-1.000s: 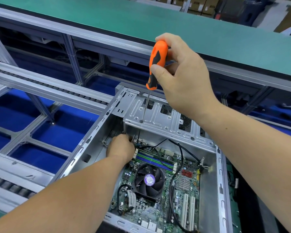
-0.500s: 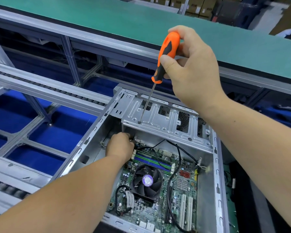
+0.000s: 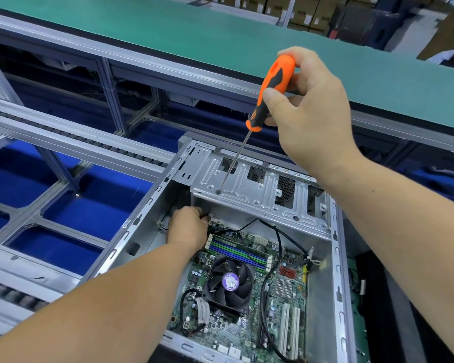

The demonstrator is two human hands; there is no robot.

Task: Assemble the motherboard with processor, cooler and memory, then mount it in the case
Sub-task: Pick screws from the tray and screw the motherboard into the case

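My right hand point(image 3: 312, 111) is up high with the fingers wrapped round the orange handle of the screwdriver point(image 3: 270, 93), thumb pressed along its side. The long shaft slants down and its tip sits in a round hole in the drive cage point(image 3: 260, 189), near the cage's left front corner. I read that as an access hole: the cage overhangs that corner of the motherboard point(image 3: 247, 297), so the tool has to go through the metal to reach a mounting screw below.

My left hand point(image 3: 188, 226) is tucked under the cage edge, at the board's far left corner just beside the memory sticks point(image 3: 236, 251). The fingers curl inward there, but whether they pinch a screw or merely steady the board I cannot tell (the knuckles hide it).

The board itself lies flat inside the case point(image 3: 152, 213), with the cooler point(image 3: 230, 282) seated mid-board and the memory in its slots, so I'd judge we're on the mounting step. The black cable point(image 3: 277, 231) loops over the board, well apart from the shaft.
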